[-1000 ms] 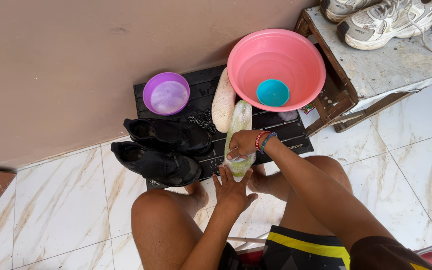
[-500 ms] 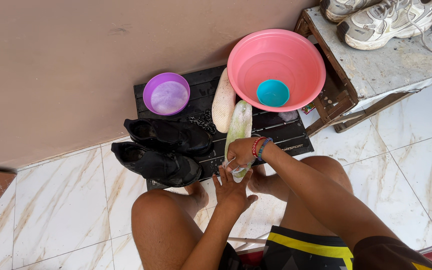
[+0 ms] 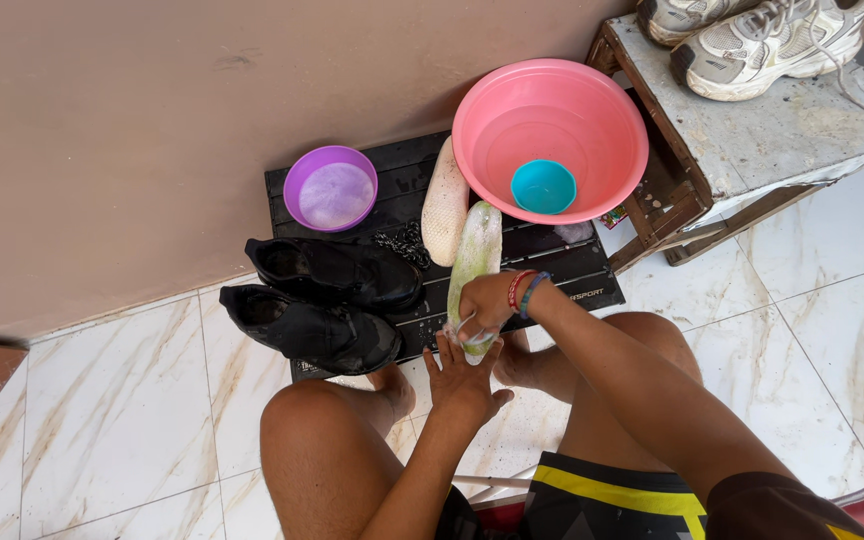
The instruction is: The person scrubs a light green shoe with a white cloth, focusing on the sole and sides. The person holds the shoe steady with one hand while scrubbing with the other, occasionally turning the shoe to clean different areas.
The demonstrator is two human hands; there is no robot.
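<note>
**Scrubbing a shoe insole over a black mat**

While the person sits low on the marble floor (image 3: 102,420) with knees spread, a row of things lies before them on a black mat (image 3: 592,280) against the tan wall. Farthest left on that mat stands a small purple bowl (image 3: 330,187) with soapy water in it, and just below it lie two black shoes (image 3: 322,300), side by side and touching. Right of the bowl a pale insole (image 3: 445,203) lies lengthwise. Just beside it, a second insole (image 3: 476,255), greenish with suds, slants up toward the big pink basin (image 3: 592,110). The left hand (image 3: 464,378) lies flat and open at that insole's near end, fingers spread, palm down. The right hand (image 3: 484,303) is closed over the lower part of the same insole, pressing something small and pale against it; what that is cannot be told. Coloured bracelets ring the right wrist. Inside the pink basin sits a small teal cup (image 3: 543,186). Farthest right, a worn wooden crate (image 3: 752,140) carries a pair of grey-white sneakers (image 3: 752,40) on top.
</note>
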